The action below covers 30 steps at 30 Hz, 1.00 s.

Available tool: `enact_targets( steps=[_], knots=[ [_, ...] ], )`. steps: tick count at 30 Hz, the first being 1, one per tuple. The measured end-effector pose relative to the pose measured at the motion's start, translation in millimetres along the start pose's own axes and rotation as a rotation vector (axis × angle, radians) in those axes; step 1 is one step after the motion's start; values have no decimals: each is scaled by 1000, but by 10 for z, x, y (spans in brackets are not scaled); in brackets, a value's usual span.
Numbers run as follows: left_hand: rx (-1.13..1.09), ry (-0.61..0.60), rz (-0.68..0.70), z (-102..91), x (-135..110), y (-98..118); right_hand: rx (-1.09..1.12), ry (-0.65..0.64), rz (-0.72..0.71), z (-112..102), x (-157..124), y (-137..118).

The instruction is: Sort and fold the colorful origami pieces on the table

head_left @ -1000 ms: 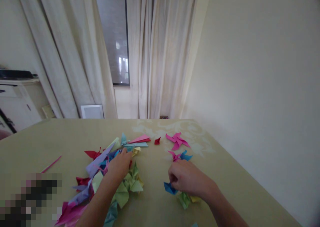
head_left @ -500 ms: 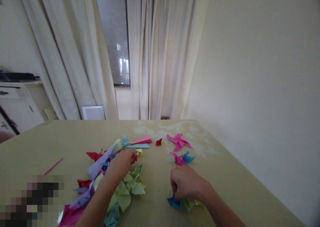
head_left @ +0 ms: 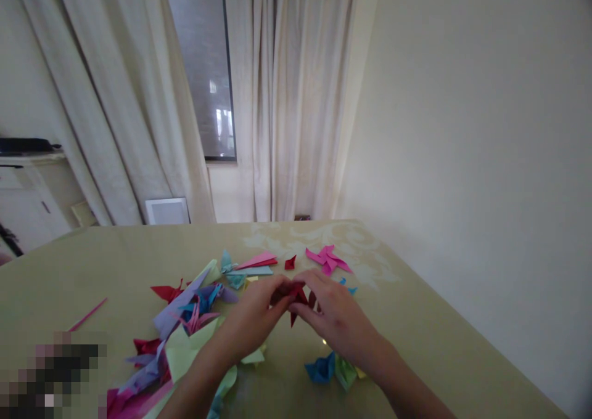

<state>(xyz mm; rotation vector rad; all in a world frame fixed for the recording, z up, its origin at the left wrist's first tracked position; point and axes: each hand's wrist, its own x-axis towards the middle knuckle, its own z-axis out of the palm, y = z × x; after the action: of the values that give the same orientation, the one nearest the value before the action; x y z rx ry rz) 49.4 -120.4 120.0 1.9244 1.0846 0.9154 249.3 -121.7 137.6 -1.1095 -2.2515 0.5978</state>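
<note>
A small red folded-paper piece (head_left: 298, 296) is pinched between my left hand (head_left: 266, 299) and my right hand (head_left: 330, 302) above the middle of the table. One red point hangs down below the fingers; much of the piece is hidden by them. Left of my hands spreads a heap of folded papers, with a lilac strip (head_left: 178, 305), a pink paper crane (head_left: 198, 317) and a pale green paper (head_left: 185, 348). Below my right hand lie a blue folded paper (head_left: 320, 368) and a green one (head_left: 345, 371). Another blue folded paper (head_left: 352, 290) shows partly behind that hand.
A pink paper pinwheel (head_left: 328, 260) and a small red folded paper (head_left: 290, 262) lie toward the table's far edge. Pink paper strips (head_left: 259, 260) rest left of them. A thin pink stick (head_left: 87, 314) lies at left. The wall (head_left: 485, 191) borders the table's right side.
My left hand has come from the heap to the middle with the red folded paper. My right hand has left the blue folded paper and moved up to grip the red one too.
</note>
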Motion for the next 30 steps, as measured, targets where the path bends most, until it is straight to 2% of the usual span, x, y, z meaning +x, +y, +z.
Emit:
enact_targets(
  steps=[3,6,10,12,14,17,22,30],
  knots=[
    [-57,-10,1,7,-10,56,-7,16,2,-53,-5,0],
    [1,-70,-34,-95,-46,0,-60,-14,35,-144,-28,-17],
    [383,-89,-219,-192,-100,-193,-124,-172,89,-238,-104,26],
    [626,-109,-340,-175,-114,-303,-164,-288,134,-228,-146,98],
    [765,-168,-427,-130,-121,-405,-232,-386,172,-176,-171,179],
    [759,-238,-482,-62,-131,-551,-331,-471,197,-65,-163,271],
    [705,-232,-471,-37,-139,-750,-321,-527,251,45,-95,355],
    [695,-242,-448,-32,-108,-785,-346,-491,309,69,-78,411]
  ],
)
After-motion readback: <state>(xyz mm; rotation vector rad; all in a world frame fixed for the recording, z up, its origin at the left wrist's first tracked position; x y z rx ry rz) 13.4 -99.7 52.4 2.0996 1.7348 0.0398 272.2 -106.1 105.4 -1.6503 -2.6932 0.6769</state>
